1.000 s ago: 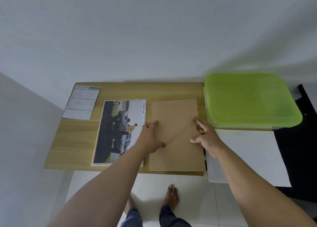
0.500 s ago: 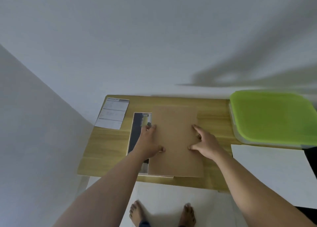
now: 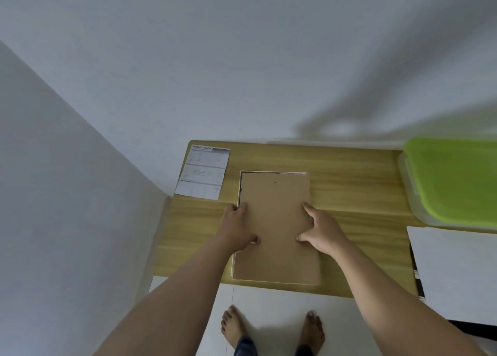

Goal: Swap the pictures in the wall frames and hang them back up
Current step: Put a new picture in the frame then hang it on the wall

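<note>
A brown cardboard backing sheet (image 3: 277,221) lies flat on the wooden table (image 3: 355,194). It covers the car picture (image 3: 240,183), of which only a thin dark and white rim shows along the left and top edges. My left hand (image 3: 238,227) grips the sheet's left edge, fingers over the edge and thumb on top. My right hand (image 3: 320,230) rests on the sheet's right side with fingers spread and slightly bent.
A printed specification sheet (image 3: 203,171) lies at the table's back left. A clear box with a green lid (image 3: 454,180) stands at the right. A white board (image 3: 454,269) lies in front of it. The wall is just behind; my bare feet (image 3: 234,326) stand below the table edge.
Both hands slid the cardboard sheet leftward over the car picture until it covers it almost fully. The camera view shifted left and tilted up.
</note>
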